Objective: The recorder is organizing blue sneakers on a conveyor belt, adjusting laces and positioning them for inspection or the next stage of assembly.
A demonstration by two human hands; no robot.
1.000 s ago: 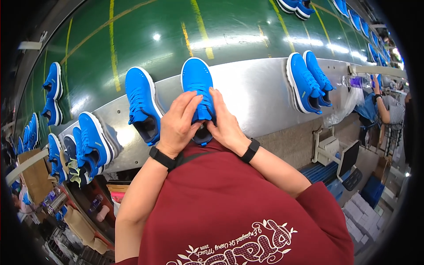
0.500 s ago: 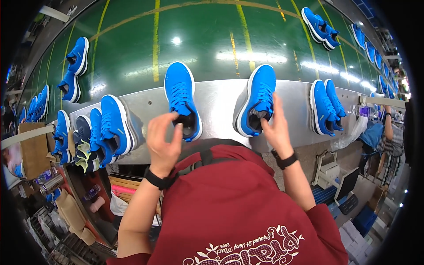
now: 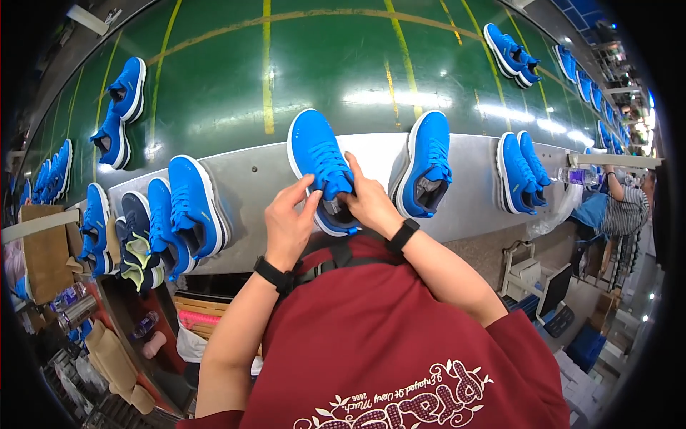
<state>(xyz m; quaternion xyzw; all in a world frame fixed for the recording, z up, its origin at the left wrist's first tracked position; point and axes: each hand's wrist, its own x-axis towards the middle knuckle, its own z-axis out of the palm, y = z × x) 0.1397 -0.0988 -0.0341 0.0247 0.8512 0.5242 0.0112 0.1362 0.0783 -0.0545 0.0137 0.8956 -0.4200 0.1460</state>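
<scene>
- Held item: one blue shoe (image 3: 312, 143) at the centre of the frame, toe pointing to the top edge and slightly left, heel close to the wearer's waist. It has blue laces and a white sole.
- Right hand (image 3: 370, 202): at the right side of the shoe's opening, fingers along the outer side and thumb at the tongue; digits clamped on the shoe.
- Left hand (image 3: 289, 218): at the left side of the opening, thumb and forefinger close together near the tongue. Cannot tell whether they pinch it.
- Second blue shoe (image 3: 426, 161): right of centre, upright, just beside the right hand and not touched by it; toe to the top edge.
- Support: a bare metal ledge (image 3: 268, 189) crosses mid-frame, bordering a green surface (image 3: 214, 86) with yellow lines above it.
- Right of frame: a blue pair (image 3: 516, 175) on the ledge, side by side.
- Left of frame: further blue shoes (image 3: 194, 200) stand near a dark navy shoe (image 3: 134, 214) with pale green lining.
- Upper left, on the green surface: another blue pair (image 3: 128, 89), one shoe above the other.
- Far right: a co-worker in a striped top (image 3: 627, 209), partly visible.
</scene>
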